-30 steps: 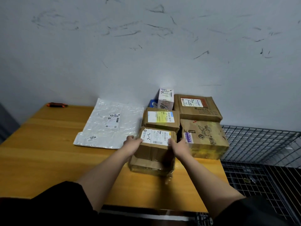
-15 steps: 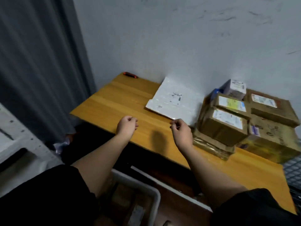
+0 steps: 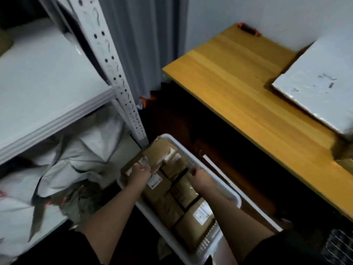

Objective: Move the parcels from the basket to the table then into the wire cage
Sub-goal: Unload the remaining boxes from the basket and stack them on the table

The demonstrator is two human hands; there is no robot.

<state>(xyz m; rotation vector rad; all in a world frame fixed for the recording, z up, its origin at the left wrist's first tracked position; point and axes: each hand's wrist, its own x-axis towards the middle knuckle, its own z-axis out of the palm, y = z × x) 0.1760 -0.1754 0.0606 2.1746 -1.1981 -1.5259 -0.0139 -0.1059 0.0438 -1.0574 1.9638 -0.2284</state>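
Below, white basket (image 3: 227, 190) packed with brown parcels (image 3: 168, 205), both hands (image 3: 140, 175) inside

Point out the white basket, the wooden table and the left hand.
white basket (image 3: 234, 197), head view, right rim.
wooden table (image 3: 238, 77), head view, bare top.
left hand (image 3: 140, 174), head view, back of hand.

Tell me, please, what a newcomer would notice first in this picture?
Most striking is the white basket on the floor, low in the middle, packed with brown parcels. Both bare hands reach into it: the left hand lies on a parcel at the far end, the right hand beside it, though blur hides any grip. To the right stands a yellow wooden table; to the left, white metal shelves.
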